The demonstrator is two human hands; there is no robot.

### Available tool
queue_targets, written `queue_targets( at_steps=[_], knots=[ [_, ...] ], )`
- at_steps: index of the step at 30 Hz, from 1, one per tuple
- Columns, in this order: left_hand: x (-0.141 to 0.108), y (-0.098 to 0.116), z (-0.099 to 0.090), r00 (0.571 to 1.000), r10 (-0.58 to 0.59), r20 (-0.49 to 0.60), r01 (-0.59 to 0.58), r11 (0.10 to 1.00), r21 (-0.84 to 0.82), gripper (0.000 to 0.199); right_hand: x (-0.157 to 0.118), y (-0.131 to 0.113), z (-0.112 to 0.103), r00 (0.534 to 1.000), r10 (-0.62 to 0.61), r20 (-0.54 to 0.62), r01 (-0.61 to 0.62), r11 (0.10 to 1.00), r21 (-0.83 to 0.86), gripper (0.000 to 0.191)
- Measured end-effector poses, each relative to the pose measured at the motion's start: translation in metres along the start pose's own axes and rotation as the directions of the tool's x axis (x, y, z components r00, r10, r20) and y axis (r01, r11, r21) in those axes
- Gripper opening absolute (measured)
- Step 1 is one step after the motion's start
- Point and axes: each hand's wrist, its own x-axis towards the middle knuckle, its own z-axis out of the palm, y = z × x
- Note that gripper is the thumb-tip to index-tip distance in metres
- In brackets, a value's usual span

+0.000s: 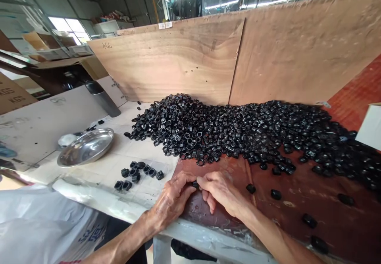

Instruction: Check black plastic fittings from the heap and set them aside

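Note:
My left hand (175,194) and my right hand (218,188) meet over the near part of the red-brown board. Between their fingertips is a small black plastic part (195,184), mostly covered by the fingers. Both hands are closed on it in a pinch. Beyond them spreads a large heap of black plastic rings and caps (184,125). To the left of my left hand lies a small group of black parts (135,172) on the pale surface. A few loose black caps (276,194) are scattered right of my right hand.
A shallow steel bowl (86,147) stands at the left, with a dark grey bottle (104,99) behind it. Wooden panels (178,61) wall off the back. A white box (370,127) is at the right edge. A white sack (44,224) hangs at the near left.

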Motion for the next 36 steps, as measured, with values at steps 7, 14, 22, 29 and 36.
queue_targets(
  at_steps=[7,14,22,29,36],
  knots=[
    [-0.009,-0.025,-0.049,0.975,0.162,0.153,-0.216,0.859,0.465,0.026,0.015,0.015,-0.041,0.693,-0.528,-0.491,0.066,0.725,-0.686,0.008],
    [0.021,-0.003,-0.023,0.993,0.114,0.016,-0.106,0.86,0.498,0.011,0.024,0.03,-0.046,0.756,-0.569,-0.324,0.06,0.553,-0.831,0.021],
    [0.055,-0.018,0.029,0.997,0.072,-0.01,-0.057,0.864,0.501,0.014,0.023,0.029,-0.051,0.75,-0.557,-0.356,0.035,0.571,-0.82,0.008],
    [0.046,-0.015,0.023,0.989,0.112,-0.1,-0.08,0.958,0.276,0.028,0.017,0.005,-0.037,0.815,-0.464,-0.347,0.34,0.867,-0.363,0.014],
    [0.048,-0.002,0.016,0.992,-0.105,-0.068,0.099,0.991,-0.094,0.035,0.012,0.001,-0.037,0.8,-0.552,-0.235,0.452,0.812,-0.368,0.018]
  ],
)
